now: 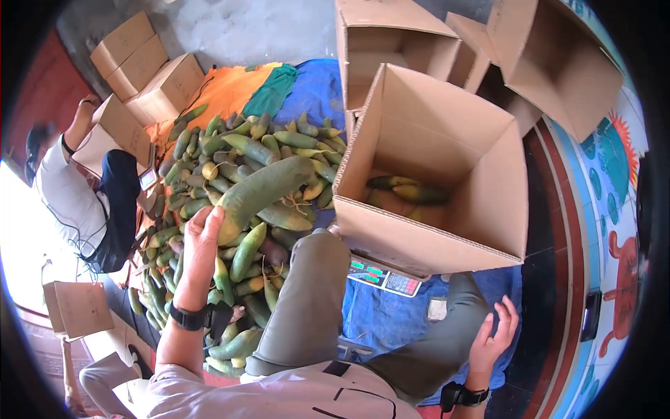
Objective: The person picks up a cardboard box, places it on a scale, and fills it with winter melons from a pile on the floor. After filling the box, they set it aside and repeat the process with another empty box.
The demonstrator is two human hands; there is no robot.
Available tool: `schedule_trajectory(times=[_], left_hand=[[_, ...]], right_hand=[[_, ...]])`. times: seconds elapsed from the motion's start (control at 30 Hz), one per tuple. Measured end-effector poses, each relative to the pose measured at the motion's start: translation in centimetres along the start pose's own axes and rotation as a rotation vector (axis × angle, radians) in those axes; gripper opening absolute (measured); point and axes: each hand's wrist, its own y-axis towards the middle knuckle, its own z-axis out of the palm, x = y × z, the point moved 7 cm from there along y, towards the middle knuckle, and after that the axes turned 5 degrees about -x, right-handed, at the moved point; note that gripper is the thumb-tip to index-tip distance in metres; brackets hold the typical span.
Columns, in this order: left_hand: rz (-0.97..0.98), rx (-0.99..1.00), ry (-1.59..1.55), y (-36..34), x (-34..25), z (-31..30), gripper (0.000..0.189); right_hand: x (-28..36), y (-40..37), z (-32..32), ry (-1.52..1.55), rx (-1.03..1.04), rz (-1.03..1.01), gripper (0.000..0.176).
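Observation:
My left hand (201, 246) grips one end of a large green radish (262, 194), held above the heap of green radishes (241, 150). Its fingers and thumb close on the paler tip. My right hand (494, 335) is off to the right beside my knee, fingers apart and holding nothing. In front of me an open cardboard box (436, 241) has a few green radishes (412, 192) at its bottom. The box rests on a digital scale (384, 276), whose lit display and keypad show below it.
Several open cardboard boxes (401, 35) stand behind on the right. More boxes (164, 87) are stacked at the back left. A co-worker (77, 195) sits at the left by a box. Blue cloth (398, 318) covers the floor between my legs.

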Motion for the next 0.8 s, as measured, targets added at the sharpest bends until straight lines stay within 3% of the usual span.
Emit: schedule_trajectory(times=[0.03, 0.13, 0.2, 0.27, 0.33, 0.5, 0.6, 0.63, 0.7, 0.8], left_hand=[[-0.015, 0.058, -0.044, -0.6, -1.2, 0.6, 0.029], [0.026, 0.223, -0.265, -2.9, -5.0, 3.4, 0.040], [0.092, 0.368, -0.137, -4.2, -6.9, 4.4, 0.056], [0.076, 0.470, -0.103, -5.9, -9.4, 5.8, 0.060], [0.074, 0.593, -0.055, -7.3, -10.5, 7.1, 0.062], [0.057, 0.961, -0.131, -11.2, -9.5, 11.5, 0.046], [0.002, 1.025, -0.138, -11.8, -8.3, 12.9, 0.044], [-0.006, 1.027, -0.141, -11.9, -8.1, 13.3, 0.044], [-0.030, 1.020, -0.200, -11.6, -8.1, 14.3, 0.064], [0.390, 0.672, -0.134, -8.4, -9.3, 14.0, 0.053]], right_hand=[[1.3, 0.7, -1.3, 0.036, -0.039, -0.021, 0.020], [5.1, 2.1, -4.8, 0.090, -0.144, -0.140, 0.022], [6.6, 2.6, -6.5, 0.082, -0.149, -0.207, 0.030], [9.5, 2.5, -7.4, 0.136, -0.149, -0.431, 0.038], [11.4, 2.7, -7.3, 0.189, -0.110, -0.517, 0.049], [14.8, 3.8, -3.3, 0.289, 0.149, -0.547, 0.073], [12.4, 2.3, -1.6, 0.372, 0.260, -0.408, 0.074], [12.8, 2.6, -2.1, 0.366, 0.187, -0.448, 0.070], [12.2, 2.9, -2.6, 0.348, 0.146, -0.452, 0.069], [10.9, 4.3, -4.2, 0.291, 0.015, -0.404, 0.067]])
